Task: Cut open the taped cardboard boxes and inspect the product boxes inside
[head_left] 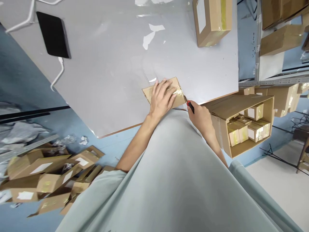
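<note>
A small taped cardboard box (pixel 177 87) lies near the front edge of the grey table (pixel 116 64). My left hand (pixel 162 96) rests flat on top of the box with its fingers spread, pressing it down. My right hand (pixel 202 117) is closed around a red and black utility knife (pixel 190 105), whose tip touches the box's right side at the tape.
A bigger cardboard box (pixel 212 21) stands at the table's far right. A black phone (pixel 53 33) with a white cable lies far left. An open carton (pixel 241 124) with several small boxes sits right of me. Emptied boxes (pixel 48 180) are piled on the floor, left. Shelving (pixel 277 42) stands right.
</note>
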The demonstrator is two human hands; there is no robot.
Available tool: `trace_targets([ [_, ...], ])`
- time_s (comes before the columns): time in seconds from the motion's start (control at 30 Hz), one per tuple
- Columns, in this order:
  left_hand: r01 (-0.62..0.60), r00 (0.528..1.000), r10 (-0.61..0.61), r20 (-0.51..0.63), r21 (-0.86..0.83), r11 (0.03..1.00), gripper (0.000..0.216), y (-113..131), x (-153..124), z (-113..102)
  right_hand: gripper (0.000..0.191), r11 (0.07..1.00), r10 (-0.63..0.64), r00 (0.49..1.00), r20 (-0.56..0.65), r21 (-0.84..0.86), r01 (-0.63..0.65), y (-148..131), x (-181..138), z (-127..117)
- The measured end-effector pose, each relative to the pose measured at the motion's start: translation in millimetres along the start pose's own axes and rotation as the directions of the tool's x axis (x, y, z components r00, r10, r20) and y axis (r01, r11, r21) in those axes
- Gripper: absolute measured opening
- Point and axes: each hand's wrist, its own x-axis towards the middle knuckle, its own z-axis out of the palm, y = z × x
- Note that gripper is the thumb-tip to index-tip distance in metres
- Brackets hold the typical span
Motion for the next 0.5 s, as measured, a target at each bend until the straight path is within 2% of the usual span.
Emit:
trace_targets([
  [0.1,0.113,0.989,-0.11,-0.103,0.022,0.993,0.06,-18.1,-19.8,-11.9,0.042,0.978,-0.066,0.981,-0.185,0.183,0.101,24.8,19.0,1.2],
  [0.17,0.199,0.965,-0.194,-0.176,0.011,0.98,0.076,-33.1,-34.0,-21.0,0.046,0.946,-0.056,0.962,-0.267,0.294,0.136,42.1,55.2,15.2],
  [0.27,0.27,0.929,-0.264,-0.259,-0.015,0.963,0.097,-55.3,-54.2,-32.7,0.051,0.854,-0.034,0.975,-0.218,0.5,0.142,59.4,128.9,51.0],
  [0.37,0.312,0.899,-0.299,-0.32,-0.011,0.95,0.103,-75.6,-75.3,-42.7,0.049,0.802,-0.046,0.989,-0.14,0.585,0.12,59.2,188.3,86.7],
  [0.43,0.363,0.871,-0.349,-0.346,-0.025,0.931,0.106,-87.8,-91.5,-48.8,0.049,0.785,-0.073,0.993,-0.088,0.609,0.112,50.9,207.8,103.8],
  [0.5,0.434,0.827,-0.424,-0.368,-0.062,0.899,0.107,-97.9,-108.8,-53.6,0.052,0.741,-0.128,0.991,-0.029,0.662,0.115,39.6,212.8,115.4],
])
